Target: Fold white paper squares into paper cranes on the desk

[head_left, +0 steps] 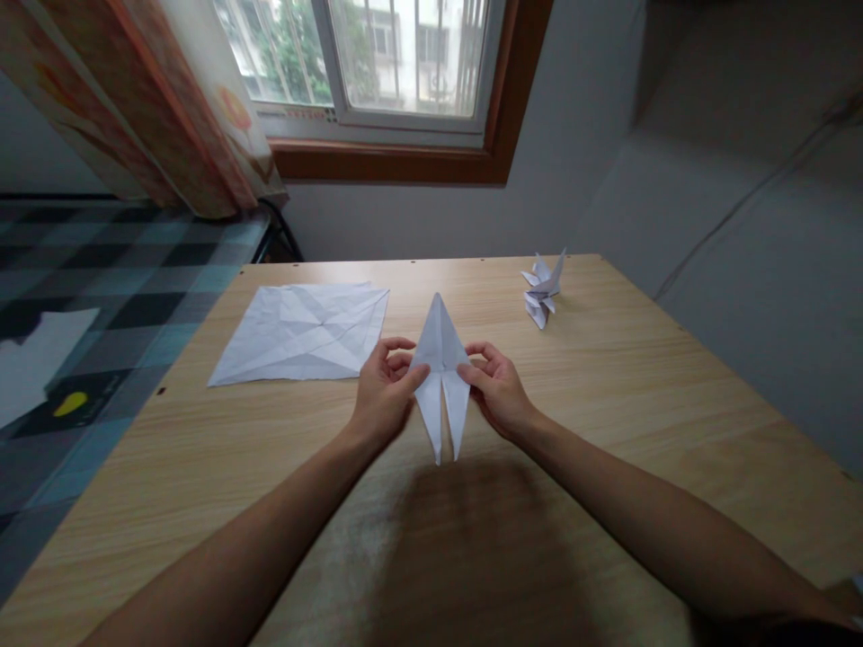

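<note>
A white paper folded into a long kite shape (440, 373) lies on the wooden table (607, 413), its point toward the window and two narrow tails toward me. My left hand (384, 391) pinches its left edge with thumb and fingers. My right hand (497, 385) pinches the right edge the same way. Both hands rest on the tabletop on either side of the fold.
A creased, unfolded white sheet (303, 331) lies flat at the table's left. A finished folded paper figure (543, 289) stands at the far right. A bed with a checked cover (94, 296) is to the left, a curtain (155, 108) and window (378, 63) behind.
</note>
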### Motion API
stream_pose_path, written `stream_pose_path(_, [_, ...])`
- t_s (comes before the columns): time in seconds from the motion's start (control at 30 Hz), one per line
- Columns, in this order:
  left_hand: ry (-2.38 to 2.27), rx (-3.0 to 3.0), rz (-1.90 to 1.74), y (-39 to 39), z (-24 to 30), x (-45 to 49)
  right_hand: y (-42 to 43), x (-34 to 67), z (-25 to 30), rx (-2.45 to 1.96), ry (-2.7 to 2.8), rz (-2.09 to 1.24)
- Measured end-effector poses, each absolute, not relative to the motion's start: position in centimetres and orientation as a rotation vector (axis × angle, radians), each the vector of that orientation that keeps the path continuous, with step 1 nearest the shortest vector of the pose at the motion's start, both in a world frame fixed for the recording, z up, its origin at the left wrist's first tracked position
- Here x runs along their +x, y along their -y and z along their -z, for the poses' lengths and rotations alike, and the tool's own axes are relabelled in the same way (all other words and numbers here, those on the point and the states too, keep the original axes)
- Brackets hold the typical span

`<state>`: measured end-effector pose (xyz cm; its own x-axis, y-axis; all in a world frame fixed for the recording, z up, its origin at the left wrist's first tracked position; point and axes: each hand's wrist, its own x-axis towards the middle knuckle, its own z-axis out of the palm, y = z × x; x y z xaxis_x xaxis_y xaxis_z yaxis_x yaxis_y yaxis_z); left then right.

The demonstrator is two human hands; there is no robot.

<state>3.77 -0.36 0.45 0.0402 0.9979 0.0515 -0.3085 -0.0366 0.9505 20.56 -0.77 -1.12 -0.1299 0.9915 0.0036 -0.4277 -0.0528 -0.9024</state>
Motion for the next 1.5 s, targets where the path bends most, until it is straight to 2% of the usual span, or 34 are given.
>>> stream_pose_path(0.2, [-0.952, 1.085, -1.400, 0.1, -0.2, 3.6, 0.6, 20.5, 1.2, -0.815, 1.014, -1.397])
stream_pose_path(0.53, [-0.988, 1.034, -1.413, -0.1, 0.0, 3.7, 0.6, 20.5, 1.1, -0.825, 1.007, -1.406])
stream_pose_path(0.93, [-1.058, 1.135, -1.317, 0.2, -0.4, 3.4, 0.8, 20.6, 1.1, -0.890, 0.985, -1.360])
stream_pose_path(1.13, [-0.932, 1.150, -1.245, 0.4, -0.6, 3.8, 0.5, 20.6, 1.4, -0.890, 1.024, -1.324])
stream_pose_path(1.37, [-1.232, 1.586, -1.286, 0.5, -0.7, 3.2, 0.2, 21.0, 2.4, -0.974, 1.100, -1.080])
stream_pose_path(1.5, [-1.105, 1.410, -1.282, 0.7, -1.1, 3.4, 0.7, 20.7, 2.1, -0.844, 1.140, -1.223])
